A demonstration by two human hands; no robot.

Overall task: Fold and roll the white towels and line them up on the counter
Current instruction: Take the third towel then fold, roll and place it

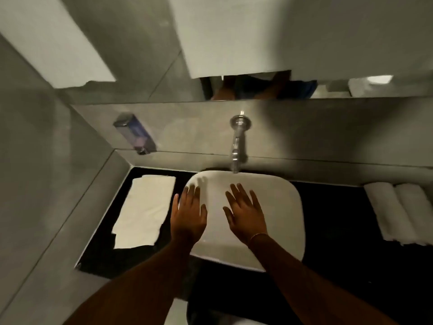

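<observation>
Hovering over the white rounded ceramic basin (pixel 276 198), both hands, left (pixel 188 215) and right (pixel 246 215), are spread open and empty. A flat folded white towel (pixel 144 209) lies on the black counter (pixel 339 242) left of the basin; two rolled white towels (pixel 398 212) sit side by side at the right edge, bare counter between.

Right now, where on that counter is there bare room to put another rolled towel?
The widest bare patch is the black counter between the sink and the two rolled towels. Left of the sink, the flat towel fills most of the space, leaving only thin dark strips around it.
</observation>
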